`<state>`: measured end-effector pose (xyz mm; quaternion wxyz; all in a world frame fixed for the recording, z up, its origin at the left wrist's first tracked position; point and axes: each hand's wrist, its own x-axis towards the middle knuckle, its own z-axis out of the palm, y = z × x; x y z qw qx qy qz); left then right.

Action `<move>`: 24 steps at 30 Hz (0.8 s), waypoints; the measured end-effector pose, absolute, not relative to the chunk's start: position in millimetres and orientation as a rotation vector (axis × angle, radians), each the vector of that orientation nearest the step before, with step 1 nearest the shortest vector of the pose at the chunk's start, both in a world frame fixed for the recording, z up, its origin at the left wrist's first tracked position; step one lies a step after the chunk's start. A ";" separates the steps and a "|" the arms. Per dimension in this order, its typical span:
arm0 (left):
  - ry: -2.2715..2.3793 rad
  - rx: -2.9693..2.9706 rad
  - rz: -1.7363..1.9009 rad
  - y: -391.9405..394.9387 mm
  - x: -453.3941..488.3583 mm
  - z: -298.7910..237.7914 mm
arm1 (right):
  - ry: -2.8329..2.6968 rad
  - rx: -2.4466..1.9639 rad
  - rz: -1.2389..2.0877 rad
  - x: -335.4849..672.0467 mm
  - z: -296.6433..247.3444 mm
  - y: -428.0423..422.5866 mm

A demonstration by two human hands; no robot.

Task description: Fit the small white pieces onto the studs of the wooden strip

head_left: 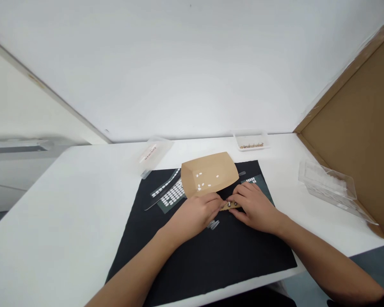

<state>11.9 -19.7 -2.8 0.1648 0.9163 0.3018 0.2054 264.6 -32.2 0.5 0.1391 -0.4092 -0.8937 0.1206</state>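
Observation:
A short tan strip with shiny round metal studs point(229, 205) lies between my two hands, low over the black mat point(217, 260). My left hand point(202, 211) has its fingers closed at the strip's left end; the fingertips partly hide it. On the other end, my right hand point(254, 204) pinches with thumb and fingers. Several clear slender pieces, like false nail tips point(213, 224), rest on the mat just below my left fingers. Behind the hands stands a brown paper tray point(208, 164) with several small white ovals inside.
Dark sheets of white oval stickers point(173, 195) and a long, dark pointed tool point(160, 199) lie left of the tray. Farther back are a translucent packet point(153, 153) and a clear box with small pieces point(251, 141). A clear plastic case point(333, 185) sits by the cardboard panel point(355, 111).

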 end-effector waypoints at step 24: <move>0.956 2.382 0.786 -21.2 22.3 -9.7 | -2.572 -1.164 0.344 264.9 0.6 -32.4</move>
